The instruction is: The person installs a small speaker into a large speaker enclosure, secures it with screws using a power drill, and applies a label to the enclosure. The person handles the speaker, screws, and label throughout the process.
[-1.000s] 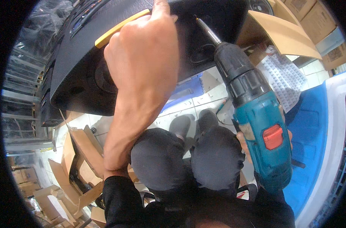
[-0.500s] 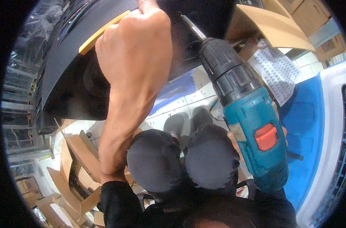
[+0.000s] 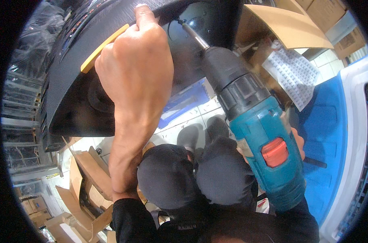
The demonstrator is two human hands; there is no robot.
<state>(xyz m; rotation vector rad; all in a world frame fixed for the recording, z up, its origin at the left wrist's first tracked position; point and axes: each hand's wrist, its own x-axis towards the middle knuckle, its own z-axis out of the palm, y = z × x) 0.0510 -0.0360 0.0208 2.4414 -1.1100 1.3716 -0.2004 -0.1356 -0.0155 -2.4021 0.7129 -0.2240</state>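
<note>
The left hand point(image 3: 135, 69) is gripping the far black panel point(image 3: 70, 93); the right hand point(image 3: 299, 143), mostly hidden, is holding the teal drill point(image 3: 260, 137) against it.

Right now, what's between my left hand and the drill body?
In the head view, only the black panel's face and the drill's metal bit lie between the left hand and the teal drill; lower down, tiled floor shows through.

Workshop or storeroom: flattened brown cardboard boxes point(image 3: 86, 178) on white tiled floor point(image 3: 184, 121), metal shelving racks point(image 3: 24, 133) at left.
</note>
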